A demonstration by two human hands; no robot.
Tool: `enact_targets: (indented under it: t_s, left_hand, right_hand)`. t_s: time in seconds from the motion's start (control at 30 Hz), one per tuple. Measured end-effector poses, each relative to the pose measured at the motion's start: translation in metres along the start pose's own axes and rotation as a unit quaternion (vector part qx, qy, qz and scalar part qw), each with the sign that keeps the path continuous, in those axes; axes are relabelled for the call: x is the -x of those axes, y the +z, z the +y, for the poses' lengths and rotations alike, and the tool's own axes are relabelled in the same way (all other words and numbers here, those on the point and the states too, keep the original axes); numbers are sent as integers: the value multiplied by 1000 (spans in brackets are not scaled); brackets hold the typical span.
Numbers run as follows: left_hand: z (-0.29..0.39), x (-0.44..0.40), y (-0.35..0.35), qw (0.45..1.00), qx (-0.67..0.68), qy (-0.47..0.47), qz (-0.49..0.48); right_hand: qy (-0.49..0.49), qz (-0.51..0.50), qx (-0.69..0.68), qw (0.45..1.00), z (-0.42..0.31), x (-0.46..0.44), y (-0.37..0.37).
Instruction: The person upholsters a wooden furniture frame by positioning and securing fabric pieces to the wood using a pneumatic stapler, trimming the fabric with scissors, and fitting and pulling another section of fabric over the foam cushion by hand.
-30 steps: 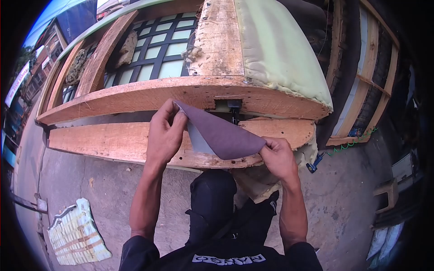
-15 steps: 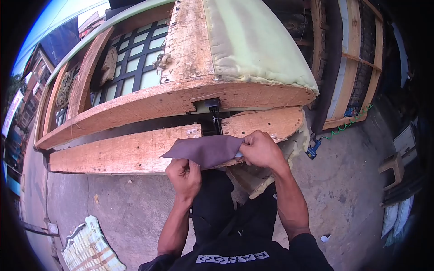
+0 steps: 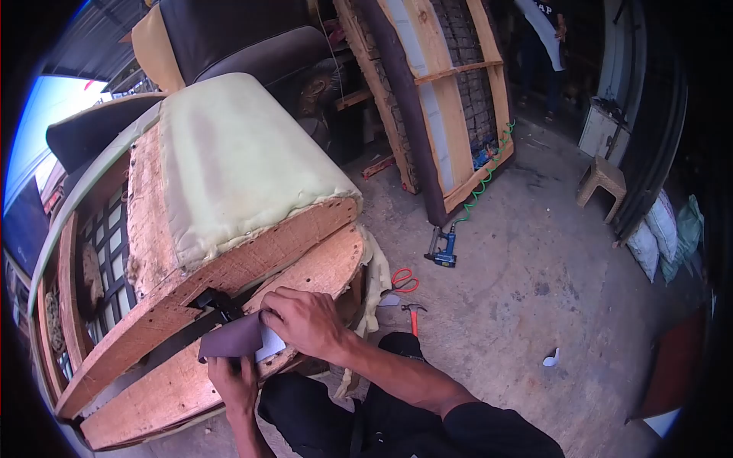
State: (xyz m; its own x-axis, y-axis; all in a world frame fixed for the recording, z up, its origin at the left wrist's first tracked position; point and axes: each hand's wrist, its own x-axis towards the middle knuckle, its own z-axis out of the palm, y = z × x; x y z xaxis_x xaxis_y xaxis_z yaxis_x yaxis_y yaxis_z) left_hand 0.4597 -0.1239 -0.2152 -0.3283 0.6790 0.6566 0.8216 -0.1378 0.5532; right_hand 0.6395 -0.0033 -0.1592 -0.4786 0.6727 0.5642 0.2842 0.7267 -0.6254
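Both hands are closed on one small piece of fabric: our left hand [image 3: 233,382] pinches its lower edge, while our right hand [image 3: 309,324] grips its right end from above. Between them, in the lower left of the frame, we have the purplish-brown cloth piece [image 3: 231,340], folded over so that its whitish underside shows at the right. It lies over a long, curved, pale wooden rail [image 3: 164,397], just beside a black metal bracket [image 3: 217,301]. Past the rail we see a thick wooden side panel [image 3: 267,237], and above it a large, pale green foam pad [image 3: 244,160].

On the concrete floor [image 3: 504,305] near the middle of the frame lie a hammer with an orange-red handle [image 3: 414,317] and red-handled scissors [image 3: 405,280]. Farther up, we find a blue, pistol-shaped air tool [image 3: 443,248] joined to a green coiled hose [image 3: 481,187], which runs up beside a tilted wooden frame edged in dark fabric [image 3: 450,114]. A tan woven-look stool [image 3: 602,179] stands at the right, and another person [image 3: 546,38] holds something white in the upper right.
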Motion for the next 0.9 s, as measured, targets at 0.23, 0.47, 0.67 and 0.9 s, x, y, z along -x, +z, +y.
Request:
enact_targets:
  t_s: [0.23, 0.47, 0.67, 0.9]
  left_hand:
    - [11, -1, -8, 986, -123, 65, -89]
    - [-7, 3, -10, 978, -158, 63, -121]
    - [0, -4, -14, 973, -159, -8, -168]
    - [-9, 5, -11, 981, -116, -61, -143]
  right_hand:
    - [-26, -6, 21, 999, 29, -5, 25]
    - [-62, 160, -134, 976, 46, 48, -62]
    - [337, 255, -1, 906, 262, 136, -101]
    - [501, -100, 207, 834, 442, 226, -96]
